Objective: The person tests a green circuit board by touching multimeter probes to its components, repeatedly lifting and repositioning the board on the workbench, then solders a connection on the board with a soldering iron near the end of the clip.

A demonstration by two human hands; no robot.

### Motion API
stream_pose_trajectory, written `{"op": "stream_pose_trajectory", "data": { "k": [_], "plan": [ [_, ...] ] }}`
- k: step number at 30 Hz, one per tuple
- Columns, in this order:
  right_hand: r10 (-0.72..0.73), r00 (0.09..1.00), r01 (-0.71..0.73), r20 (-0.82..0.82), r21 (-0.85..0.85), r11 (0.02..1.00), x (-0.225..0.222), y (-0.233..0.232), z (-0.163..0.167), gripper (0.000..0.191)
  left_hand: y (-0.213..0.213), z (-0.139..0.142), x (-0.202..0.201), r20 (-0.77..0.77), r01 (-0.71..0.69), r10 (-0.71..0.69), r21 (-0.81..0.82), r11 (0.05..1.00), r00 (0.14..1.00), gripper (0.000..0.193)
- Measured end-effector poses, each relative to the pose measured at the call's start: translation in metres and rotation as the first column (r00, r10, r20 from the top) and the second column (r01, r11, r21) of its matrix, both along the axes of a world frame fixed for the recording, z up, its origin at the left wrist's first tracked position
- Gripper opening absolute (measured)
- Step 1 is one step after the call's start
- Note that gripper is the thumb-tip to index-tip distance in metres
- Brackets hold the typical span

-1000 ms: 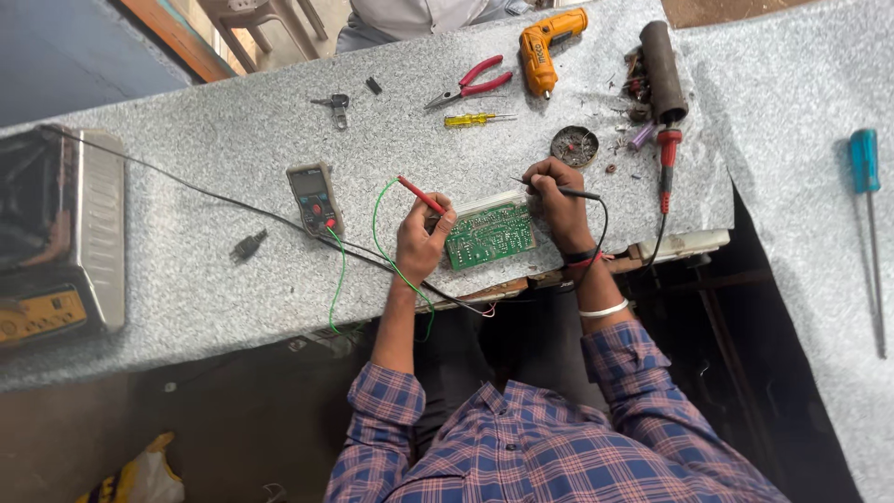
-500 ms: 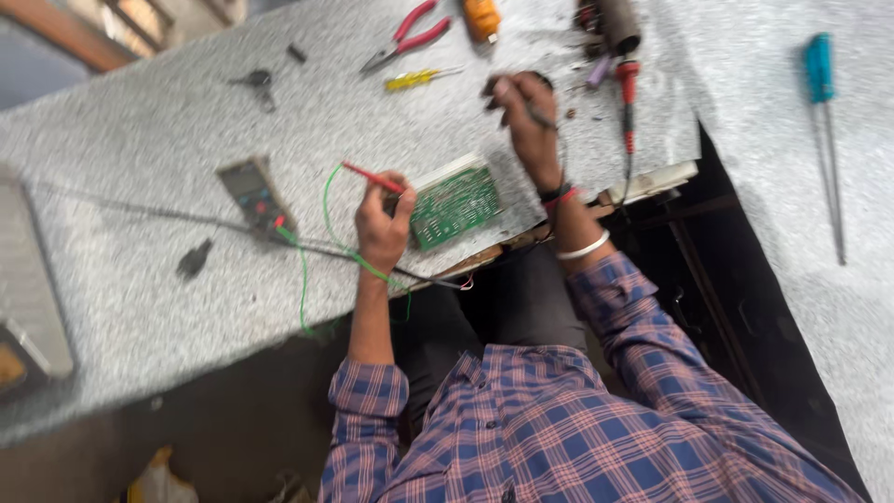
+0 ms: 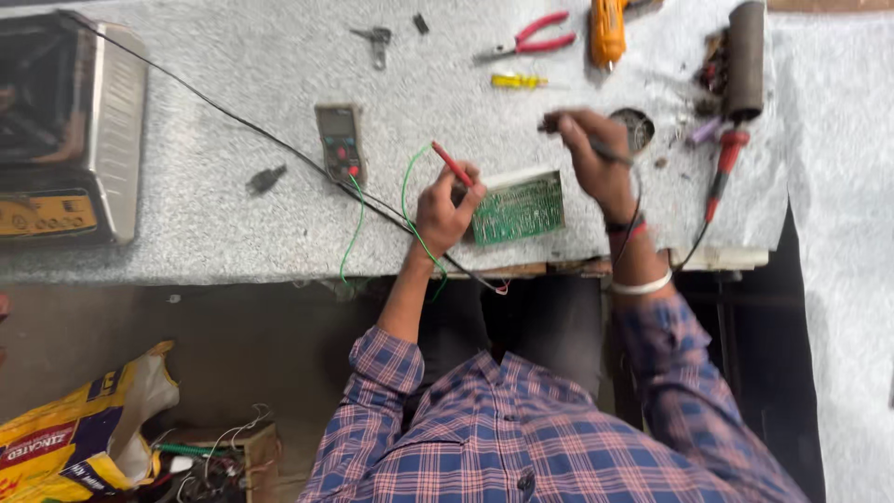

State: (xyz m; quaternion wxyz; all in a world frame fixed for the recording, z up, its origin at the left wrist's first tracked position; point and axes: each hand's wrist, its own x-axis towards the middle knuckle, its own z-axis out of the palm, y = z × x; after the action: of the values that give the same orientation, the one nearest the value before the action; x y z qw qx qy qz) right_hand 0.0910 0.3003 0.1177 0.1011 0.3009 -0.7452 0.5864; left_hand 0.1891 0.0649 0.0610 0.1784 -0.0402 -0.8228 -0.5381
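Probing of the green circuit board is between contacts: it lies flat at the bench's near edge. The left hand, just left of it, pinches the red probe; the right hand, above its right end, grips what seems a black probe, lifted. Next, both tips need setting on board points.

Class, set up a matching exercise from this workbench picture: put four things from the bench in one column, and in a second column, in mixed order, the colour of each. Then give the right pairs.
Things:
1. circuit board
2. pliers
3. small screwdriver
4. probe in the left hand

Colours:
A. yellow
B. red shaft
C. green
D. red handles

Pairs: 1-C, 2-D, 3-A, 4-B.

The circuit board lies at the bench edge between the left hand and the right hand; the pliers and small screwdriver lie farther back.
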Motion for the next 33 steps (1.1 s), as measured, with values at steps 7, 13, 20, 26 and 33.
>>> {"op": "stream_pose_trajectory", "data": {
  "k": [7, 13, 20, 26, 33],
  "plan": [
    [-0.163, 0.931, 0.147, 0.326, 0.073, 0.986, 0.029, 0.015, -0.022, 0.036, 0.03, 0.013, -0.008, 0.116, 0.013, -0.027, 0.122, 0.992, 0.993, 0.025],
    [-0.047, 0.959, 0.045, 0.28, 0.014, 0.999, 0.019, 0.043, -0.007, 0.036, 0.053, 0.027, -0.017, 0.133, 0.031, -0.047, 0.116, 0.993, 0.99, 0.022],
    [-0.075, 0.964, 0.074, 0.256, 0.012, 0.997, 0.008, 0.054, -0.009, 0.034, 0.068, 0.028, -0.027, 0.17, 0.036, -0.061, 0.149, 0.988, 0.984, 0.021],
    [-0.084, 0.974, 0.078, 0.21, 0.037, 0.996, 0.0, 0.072, -0.015, 0.031, 0.082, 0.027, -0.037, 0.176, 0.039, -0.066, 0.154, 0.987, 0.982, 0.02],
    [-0.054, 0.984, 0.05, 0.17, 0.033, 0.998, -0.007, 0.1, -0.023, 0.031, 0.11, 0.019, -0.045, 0.148, 0.022, -0.051, 0.191, 0.981, 0.988, 0.021]
  ]
}}
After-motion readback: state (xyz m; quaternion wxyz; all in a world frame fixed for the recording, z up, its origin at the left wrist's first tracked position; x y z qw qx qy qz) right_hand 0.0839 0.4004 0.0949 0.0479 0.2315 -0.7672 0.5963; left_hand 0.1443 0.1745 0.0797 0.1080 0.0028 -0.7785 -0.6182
